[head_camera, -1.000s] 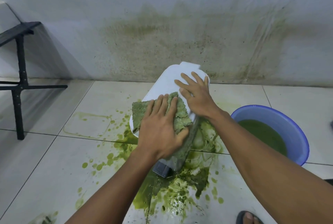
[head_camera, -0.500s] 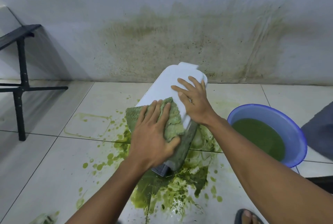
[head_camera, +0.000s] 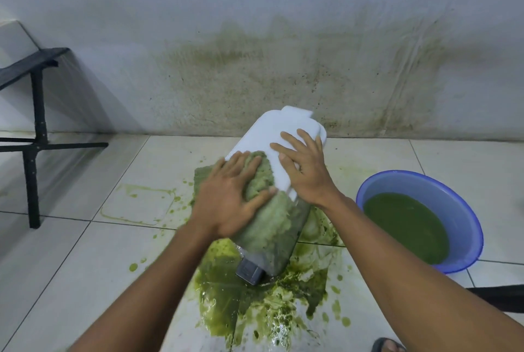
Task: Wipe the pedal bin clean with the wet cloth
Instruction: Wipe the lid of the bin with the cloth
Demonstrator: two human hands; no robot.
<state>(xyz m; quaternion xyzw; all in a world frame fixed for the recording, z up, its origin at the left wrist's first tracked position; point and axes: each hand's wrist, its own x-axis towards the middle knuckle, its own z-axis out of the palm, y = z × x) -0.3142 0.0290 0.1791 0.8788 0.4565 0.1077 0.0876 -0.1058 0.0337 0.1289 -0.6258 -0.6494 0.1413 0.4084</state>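
On the wet floor (head_camera: 85, 252), our left hand (head_camera: 229, 198) presses the cloth (head_camera: 266, 227) flat-fingered against the tilted bin (head_camera: 283, 258), while our right hand (head_camera: 306, 173) rests, fingers spread, on its lid (head_camera: 286, 124).

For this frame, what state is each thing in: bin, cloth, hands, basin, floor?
Pedal bin: tilted toward the wall, closed, lower body smeared green.
Cloth: green-stained, pressed against the bin.
Left hand: flat on the cloth.
Right hand: flat on the bin's top.
Basin: holds green water.
Floor: green puddle around the bin's base.

stained wall (head_camera: 283, 68) — tiled floor (head_camera: 71, 252), black frame (head_camera: 35, 130)
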